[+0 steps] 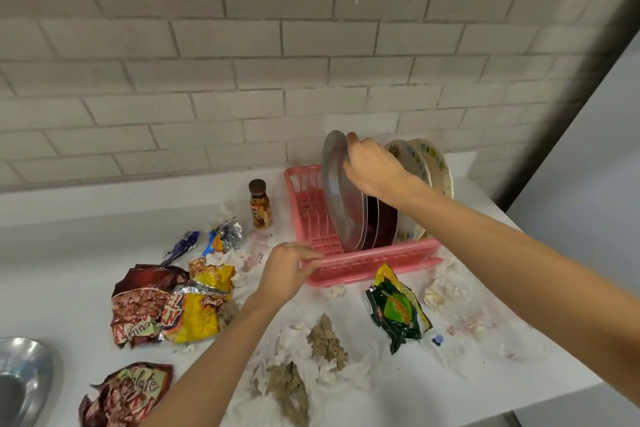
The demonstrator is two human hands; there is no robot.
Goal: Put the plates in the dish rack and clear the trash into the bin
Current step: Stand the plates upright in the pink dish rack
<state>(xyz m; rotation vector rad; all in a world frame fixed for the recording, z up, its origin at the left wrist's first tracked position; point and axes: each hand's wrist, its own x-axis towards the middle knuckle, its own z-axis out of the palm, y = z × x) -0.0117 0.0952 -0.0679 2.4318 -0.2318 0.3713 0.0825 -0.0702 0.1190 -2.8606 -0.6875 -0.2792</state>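
Right hand (372,166): fingers curl over the top rim of the steel plate (337,194), holding it at about 1 o'clock on its edge.
Steel plate: stands on edge in the pink dish rack (374,258), leaning slightly, at the 9 o'clock end of the row of plates.
Left hand (285,270): grips the rack's near rim at its 8 o'clock corner, fingers hooked over the edge.
Other plates: 2 dark plates (382,222) stand just behind the steel one; patterned plates (433,163) stand at the rack's 2 o'clock end.
Trash: a yellow wrapper (197,312) and a maroon wrapper (138,305) lie at 8 o'clock from the rack; a green wrapper (398,308) lies at 6 o'clock; crumpled tissues (304,357) are scattered across the white counter (69,253).
Bottle (260,204): upright, brown cap, at 9 o'clock just beside the rack.
Writing: the torn wrapper (128,395) at 7 o'clock shows "late"; the yellow wrapper's red letters and the bottle label cannot be read.
Steel bowl (20,374): at the far 8 o'clock edge of the view.
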